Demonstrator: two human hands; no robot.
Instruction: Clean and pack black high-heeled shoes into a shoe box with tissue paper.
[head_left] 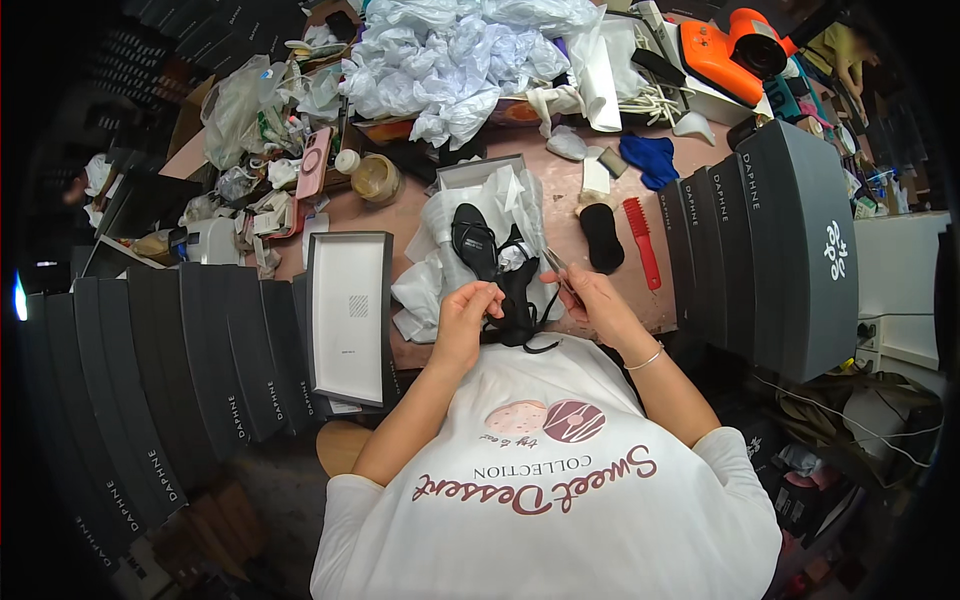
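Note:
A pair of black strappy sandals [473, 238] lies in white tissue paper [438, 215], in an open box [480, 172] on the table in front of me. The nearer sandal [515, 310] has loose straps trailing toward my shirt. My left hand [470, 312] is closed in a pinch beside that sandal; what its fingertips hold is too small to make out. In my right hand [592, 300], slim silvery scissors [553, 262] point up and to the left, just right of the sandals. Their blades are apart from the left hand.
A grey box lid [350, 315] stands left of the sandals. Dark shoe boxes [215, 350] line the left, others [800, 250] the right. A black brush [601, 238] and red brush [641, 240] lie at right; a jar [377, 180] and crumpled paper [460, 70] sit farther back.

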